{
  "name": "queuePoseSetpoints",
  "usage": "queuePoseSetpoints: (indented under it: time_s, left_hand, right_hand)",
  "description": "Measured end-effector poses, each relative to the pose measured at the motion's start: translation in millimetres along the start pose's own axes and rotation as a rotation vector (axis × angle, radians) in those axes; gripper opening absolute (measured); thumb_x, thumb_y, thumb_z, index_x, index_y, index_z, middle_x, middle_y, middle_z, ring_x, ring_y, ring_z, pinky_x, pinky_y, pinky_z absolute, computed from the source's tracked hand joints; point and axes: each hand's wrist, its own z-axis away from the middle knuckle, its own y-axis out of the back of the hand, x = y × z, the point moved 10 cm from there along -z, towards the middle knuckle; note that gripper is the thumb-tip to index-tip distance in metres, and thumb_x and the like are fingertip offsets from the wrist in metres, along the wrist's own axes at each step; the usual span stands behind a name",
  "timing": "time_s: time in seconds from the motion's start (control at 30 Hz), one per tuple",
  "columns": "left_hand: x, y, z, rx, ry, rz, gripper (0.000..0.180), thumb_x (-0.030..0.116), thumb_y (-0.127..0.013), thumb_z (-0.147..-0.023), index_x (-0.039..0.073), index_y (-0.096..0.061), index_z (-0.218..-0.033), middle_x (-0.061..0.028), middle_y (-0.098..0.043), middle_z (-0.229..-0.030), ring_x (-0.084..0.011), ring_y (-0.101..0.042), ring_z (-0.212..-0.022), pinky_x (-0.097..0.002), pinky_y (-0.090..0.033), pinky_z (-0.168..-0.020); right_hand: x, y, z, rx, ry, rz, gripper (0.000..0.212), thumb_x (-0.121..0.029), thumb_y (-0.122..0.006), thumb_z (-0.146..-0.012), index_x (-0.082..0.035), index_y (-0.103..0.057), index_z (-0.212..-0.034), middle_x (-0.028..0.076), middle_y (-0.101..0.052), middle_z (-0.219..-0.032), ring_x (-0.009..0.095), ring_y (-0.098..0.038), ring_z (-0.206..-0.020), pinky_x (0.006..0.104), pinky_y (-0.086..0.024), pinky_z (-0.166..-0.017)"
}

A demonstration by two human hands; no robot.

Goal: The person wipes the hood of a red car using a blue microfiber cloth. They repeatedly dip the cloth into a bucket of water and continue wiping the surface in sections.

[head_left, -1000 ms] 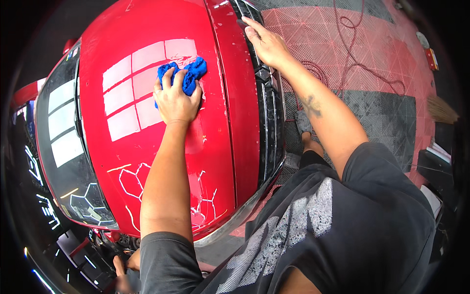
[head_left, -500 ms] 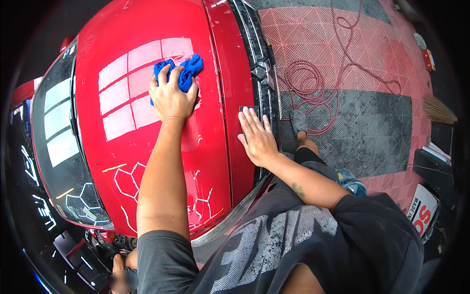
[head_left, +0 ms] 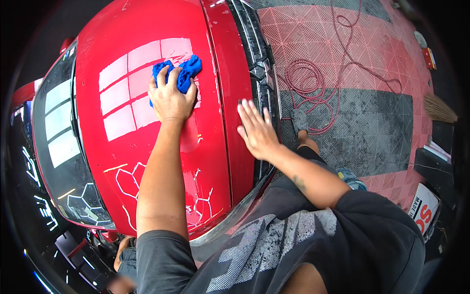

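Observation:
A crumpled blue microfiber cloth (head_left: 190,71) is pressed onto the glossy red car hood (head_left: 132,22). My left hand (head_left: 172,100) grips it from above, its fingers curled over the folds and the arm stretched out. Lower right of the cloth, my right hand (head_left: 258,131) lies with fingers extended by the hood's front edge, close to the dark grille (head_left: 259,66); it holds nothing. Whether its palm bears on the paint, I cannot tell. Window reflections and a few wet-looking streaks show on the paint around the cloth.
The car's windshield (head_left: 68,127) is at the left. On the red and grey tiled floor (head_left: 377,117) lies a coiled red hose (head_left: 306,83). A broom (head_left: 439,109) and a white sign (head_left: 423,208) stand far right. Another person (head_left: 127,259) is at the lower left.
My right hand has shifted slightly up and left, its fingers pressed closer together. The left hand and the cloth have barely moved. The person at the lower left has changed position a little.

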Motion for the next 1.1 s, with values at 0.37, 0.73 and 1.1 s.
queuePoseSetpoints:
  time_s: [0.37, 0.73, 1.1]
  left_hand:
    - [2.9, -1.7, -4.0, 0.003, 0.003, 0.039, 0.045, 0.040, -0.081, -0.083, 0.021, -0.077, -0.124, -0.0139, -0.067, -0.143, -0.0479, -0.058, -0.130, -0.0575, -0.047, -0.112]
    - [7.7, -3.5, -6.6, 0.032, -0.032, 0.040, 0.048, 0.040, -0.083, -0.082, 0.022, -0.077, -0.126, -0.0115, -0.067, -0.142, -0.0458, -0.057, -0.131, -0.0562, -0.046, -0.115]
    - [2.0, -1.5, -16.4, -0.024, 0.043, -0.010, 0.043, 0.049, -0.084, -0.082, 0.020, -0.078, -0.113, -0.0081, -0.066, -0.141, -0.0435, -0.054, -0.135, -0.0562, -0.044, -0.114]
  right_hand:
    - [-15.9, 9.6, -36.3, 0.149, 0.037, -0.118, 0.072, -0.043, -0.038, -0.117, -0.007, -0.016, -0.175, 0.016, -0.012, -0.184, 0.035, -0.008, -0.170, 0.0654, -0.010, -0.134]
    - [16.9, 67.6, -173.4, 0.266, -0.079, -0.153, 0.073, -0.052, -0.031, -0.117, -0.009, -0.021, -0.174, 0.013, -0.017, -0.183, 0.032, -0.013, -0.170, 0.0681, -0.008, -0.133]
    - [-2.5, 60.3, -161.7, 0.275, 0.010, -0.069, 0.068, -0.047, -0.031, -0.118, -0.010, -0.023, -0.174, 0.011, -0.016, -0.184, 0.030, -0.011, -0.170, 0.0692, -0.002, -0.132]
